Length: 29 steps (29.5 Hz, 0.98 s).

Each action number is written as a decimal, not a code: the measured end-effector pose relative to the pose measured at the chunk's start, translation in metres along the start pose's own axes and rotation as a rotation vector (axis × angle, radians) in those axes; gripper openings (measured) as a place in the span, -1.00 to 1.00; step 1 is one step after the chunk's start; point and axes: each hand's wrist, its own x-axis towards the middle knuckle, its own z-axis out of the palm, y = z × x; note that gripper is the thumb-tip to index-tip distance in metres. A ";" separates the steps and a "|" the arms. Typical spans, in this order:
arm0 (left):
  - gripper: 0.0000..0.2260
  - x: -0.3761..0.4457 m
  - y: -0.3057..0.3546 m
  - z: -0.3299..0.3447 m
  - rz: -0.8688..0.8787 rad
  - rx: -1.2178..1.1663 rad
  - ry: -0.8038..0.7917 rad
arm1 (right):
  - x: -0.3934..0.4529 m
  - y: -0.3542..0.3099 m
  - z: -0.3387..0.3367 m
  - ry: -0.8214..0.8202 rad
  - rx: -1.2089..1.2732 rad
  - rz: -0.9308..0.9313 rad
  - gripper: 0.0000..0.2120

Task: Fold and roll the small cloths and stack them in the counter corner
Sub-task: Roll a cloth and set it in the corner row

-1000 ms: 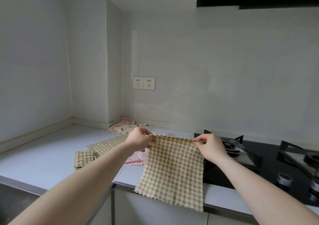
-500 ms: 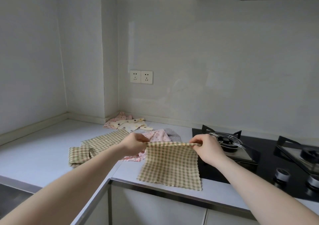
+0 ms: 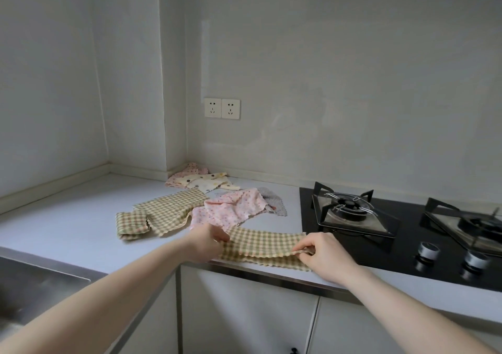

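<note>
Head view caught both hands pinching one checked cloth (image 3: 262, 247) at the front edge of the counter (image 3: 68, 226). The left hand (image 3: 203, 242) gripped the cloth's left end between thumb and fingers; the right hand (image 3: 324, 254) pinched the upper layer at the right end, fingers curled over the scalloped hem. The cloth lay doubled into a long band, its near hem just at the counter's front edge, its right end touching the hob (image 3: 394, 234).

Beyond the grip, toward the middle of the counter, a pink cloth (image 3: 233, 209) lay crumpled over a grey cloth (image 3: 274, 201). To its left a second checked cloth (image 3: 168, 209) lay spread, with a small checked bundle (image 3: 131, 224) at its left end. In the back corner, against the wall, a dotted cloth (image 3: 206, 182) lay loose on another pink one (image 3: 190, 170).

The step in hand looked like the first fold, with the layers being squared. Next would likely come laying the upper hem even, then rolling from one end. Most of the cloths appeared not yet folded, so the task seemed early.
</note>
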 end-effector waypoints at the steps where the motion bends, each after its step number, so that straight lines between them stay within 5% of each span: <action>1: -0.50 -0.002 0.001 0.002 0.012 0.022 -0.003 | -0.002 0.000 0.002 -0.012 -0.006 0.007 -0.84; 7: -0.48 -0.012 0.010 0.007 0.049 0.183 0.067 | -0.012 0.005 0.006 -0.069 -0.014 0.046 -0.70; 11: -0.46 -0.019 0.039 0.015 0.215 0.230 0.258 | -0.006 0.008 0.006 0.087 0.138 0.109 -0.74; 15: -0.51 -0.009 0.066 0.037 0.330 0.260 0.148 | 0.004 0.011 0.015 0.145 0.128 0.260 -0.63; 21: -0.42 0.022 0.071 0.070 0.250 0.329 0.036 | 0.019 0.013 0.028 0.118 -0.005 0.415 -0.42; 29: -0.35 0.051 0.050 0.090 0.231 0.311 0.106 | 0.028 0.018 0.042 0.146 -0.140 0.413 -0.53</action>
